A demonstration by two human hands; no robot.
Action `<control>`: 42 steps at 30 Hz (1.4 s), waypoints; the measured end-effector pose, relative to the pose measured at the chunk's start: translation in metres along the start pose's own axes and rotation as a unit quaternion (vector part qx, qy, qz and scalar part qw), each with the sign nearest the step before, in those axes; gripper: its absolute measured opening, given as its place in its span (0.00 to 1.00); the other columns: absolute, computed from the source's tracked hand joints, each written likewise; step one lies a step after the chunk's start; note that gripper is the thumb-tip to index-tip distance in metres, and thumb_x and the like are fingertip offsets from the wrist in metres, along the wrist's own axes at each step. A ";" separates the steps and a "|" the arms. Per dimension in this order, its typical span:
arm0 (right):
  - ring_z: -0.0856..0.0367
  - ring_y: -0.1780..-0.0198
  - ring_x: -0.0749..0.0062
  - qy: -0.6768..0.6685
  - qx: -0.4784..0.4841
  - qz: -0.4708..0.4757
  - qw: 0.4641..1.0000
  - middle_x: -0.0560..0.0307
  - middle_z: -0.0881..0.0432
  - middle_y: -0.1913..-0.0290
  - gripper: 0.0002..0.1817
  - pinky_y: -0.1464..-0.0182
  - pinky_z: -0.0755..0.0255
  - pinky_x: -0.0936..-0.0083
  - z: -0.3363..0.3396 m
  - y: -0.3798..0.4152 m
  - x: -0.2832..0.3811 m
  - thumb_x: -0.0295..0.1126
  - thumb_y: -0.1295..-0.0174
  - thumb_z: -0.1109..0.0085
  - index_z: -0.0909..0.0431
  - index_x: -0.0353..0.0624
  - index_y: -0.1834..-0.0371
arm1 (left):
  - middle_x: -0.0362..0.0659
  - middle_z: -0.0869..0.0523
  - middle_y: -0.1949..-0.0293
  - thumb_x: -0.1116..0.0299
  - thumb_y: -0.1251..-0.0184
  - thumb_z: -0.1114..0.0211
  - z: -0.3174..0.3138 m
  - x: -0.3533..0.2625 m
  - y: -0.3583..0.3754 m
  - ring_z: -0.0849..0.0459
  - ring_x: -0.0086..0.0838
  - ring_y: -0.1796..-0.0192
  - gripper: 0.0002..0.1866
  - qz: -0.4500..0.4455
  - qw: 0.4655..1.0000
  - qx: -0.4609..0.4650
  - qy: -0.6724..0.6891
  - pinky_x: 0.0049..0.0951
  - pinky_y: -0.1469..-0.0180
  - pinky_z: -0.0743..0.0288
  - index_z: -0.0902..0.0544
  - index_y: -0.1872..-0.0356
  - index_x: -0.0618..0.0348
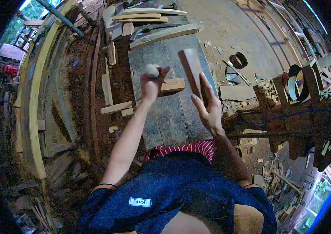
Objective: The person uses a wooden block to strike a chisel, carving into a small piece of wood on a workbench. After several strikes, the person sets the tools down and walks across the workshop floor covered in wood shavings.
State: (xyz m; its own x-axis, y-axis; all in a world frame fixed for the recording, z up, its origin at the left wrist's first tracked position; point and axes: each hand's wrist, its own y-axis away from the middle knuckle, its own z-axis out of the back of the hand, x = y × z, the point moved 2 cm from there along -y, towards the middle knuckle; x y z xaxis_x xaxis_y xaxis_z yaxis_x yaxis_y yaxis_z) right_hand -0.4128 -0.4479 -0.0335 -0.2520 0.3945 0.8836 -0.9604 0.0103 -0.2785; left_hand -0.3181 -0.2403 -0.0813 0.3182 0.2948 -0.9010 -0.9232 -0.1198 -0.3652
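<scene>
My left hand (151,84) is closed around something with a pale, rounded end (151,71), perhaps a tool handle; the rest of it is hidden in the fist. Just right of that fist, a light wooden block (173,84) lies on the dark workbench (169,117). Between the thumb and fingers of my right hand (209,107) is a long rectangular wooden block (190,68), tilted over the bench's right side and a little blurred. The two held things are apart.
At the bench's far end lie a curved wooden piece (165,36), a handsaw (157,27) and several wooden strips (140,16). Wood offcuts (116,107) jut out at the left edge. A dark ring (238,60) sits on the shaving-strewn floor to the right. Long timbers (37,89) stand left.
</scene>
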 end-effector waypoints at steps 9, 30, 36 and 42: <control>0.16 0.41 0.49 0.036 -0.025 -0.019 0.999 0.40 0.21 0.35 0.40 0.41 0.23 0.61 0.007 0.009 -0.026 0.36 0.34 0.35 0.42 0.57 0.19 | 0.34 0.17 0.76 0.64 0.33 0.25 -0.024 -0.004 -0.004 0.20 0.17 0.71 0.14 0.028 0.993 0.018 0.110 0.24 0.68 0.27 0.20 0.73 0.59; 0.21 0.33 0.56 -0.026 -0.026 0.047 0.998 0.42 0.25 0.31 0.37 0.34 0.28 0.67 0.007 -0.023 0.008 0.30 0.35 0.35 0.38 0.45 0.22 | 0.29 0.19 0.75 0.71 0.36 0.24 -0.039 -0.017 0.007 0.22 0.12 0.68 0.11 0.058 0.992 0.005 0.110 0.23 0.67 0.26 0.19 0.72 0.59; 0.24 0.31 0.58 -0.041 -0.014 0.069 0.997 0.43 0.27 0.29 0.37 0.33 0.29 0.68 0.005 -0.033 0.020 0.28 0.37 0.34 0.37 0.41 0.23 | 0.31 0.21 0.78 0.72 0.35 0.25 -0.043 -0.005 0.007 0.25 0.12 0.72 0.12 -0.053 0.998 -0.005 0.033 0.23 0.69 0.28 0.21 0.73 0.59; 0.23 0.31 0.57 -0.051 -0.008 0.083 0.995 0.45 0.26 0.29 0.38 0.33 0.29 0.69 0.007 -0.040 0.023 0.28 0.38 0.33 0.36 0.41 0.23 | 0.31 0.21 0.78 0.71 0.36 0.24 -0.044 -0.006 0.011 0.26 0.12 0.72 0.12 -0.021 0.997 -0.009 0.076 0.23 0.69 0.28 0.20 0.73 0.59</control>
State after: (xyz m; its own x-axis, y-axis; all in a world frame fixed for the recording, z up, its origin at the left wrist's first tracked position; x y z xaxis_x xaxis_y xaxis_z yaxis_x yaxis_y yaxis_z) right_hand -0.3806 -0.4454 0.0003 -0.4187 0.2975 0.8580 -0.9026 -0.0324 -0.4292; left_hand -0.3200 -0.2854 -0.0903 0.3862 0.1531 -0.9096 -0.9052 -0.1271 -0.4056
